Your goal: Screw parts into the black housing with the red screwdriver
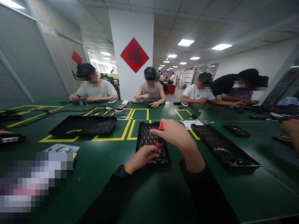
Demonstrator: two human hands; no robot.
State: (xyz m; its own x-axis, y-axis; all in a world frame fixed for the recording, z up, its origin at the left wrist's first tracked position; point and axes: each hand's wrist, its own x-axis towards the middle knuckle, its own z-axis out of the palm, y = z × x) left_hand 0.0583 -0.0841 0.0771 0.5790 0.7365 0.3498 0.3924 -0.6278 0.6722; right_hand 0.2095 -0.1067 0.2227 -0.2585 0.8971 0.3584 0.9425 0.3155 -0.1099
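In front of me on the table lies a black rectangular tray [143,137] with rows of small metallic pieces in it. Over it my right hand [178,133] is closed around the handle of a red and black screwdriver [159,140], held upright with its shaft pointing down into the tray. My left hand [141,158] reaches across the tray's near part, thumb and fingers pinched together beside the lower end of the shaft. Whether these fingers grip the shaft or a small piece is too small to tell. The screwdriver's tip is hidden by the left fingers.
Long black trays lie at left [93,126] and right [224,149] on the green table [98,183]. A smaller black case [236,130], a white paper sheet [192,124] and cables [53,111] are around. Several people sit opposite; another person's hand [291,132] shows at right.
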